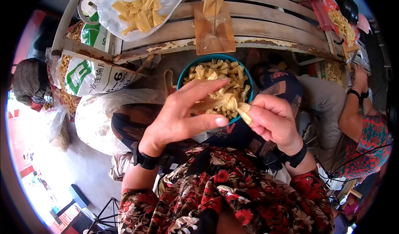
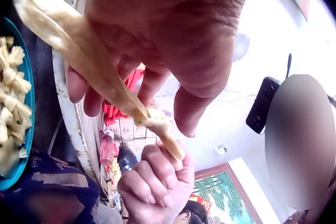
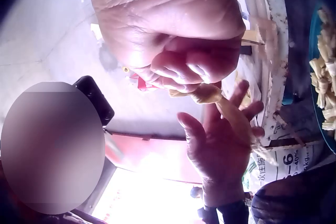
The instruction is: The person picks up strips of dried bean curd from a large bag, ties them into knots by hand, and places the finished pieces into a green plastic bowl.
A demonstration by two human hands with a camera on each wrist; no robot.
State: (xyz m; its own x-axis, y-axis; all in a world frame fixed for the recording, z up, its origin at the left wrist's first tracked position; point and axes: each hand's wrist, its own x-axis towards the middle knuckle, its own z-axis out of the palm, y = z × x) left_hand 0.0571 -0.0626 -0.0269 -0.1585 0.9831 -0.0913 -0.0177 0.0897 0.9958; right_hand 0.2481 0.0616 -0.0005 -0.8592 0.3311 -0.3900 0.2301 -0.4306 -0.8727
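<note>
Above a teal bowl (image 1: 251,84) full of pale yellow tofu-skin knots (image 1: 214,71), a long tofu-skin strip (image 2: 86,50) with a knot near one end stretches between both hands. My right hand (image 1: 274,120) pinches the short end beyond the knot, its other fingers curled in. Spread fingers and a raised thumb mark my left hand (image 1: 176,113), and the strip's long tail runs across its palm side. In the right wrist view, the strip (image 3: 231,113) slants down from the right fingertips past the left palm.
A slatted bench (image 1: 266,26) spans the far side, carrying a wooden stand (image 1: 214,36) and a plastic bag (image 1: 170,1) of tofu-skin pieces. Printed white sacks (image 1: 93,76) stand at left. Another person's arm (image 1: 353,117) is at right.
</note>
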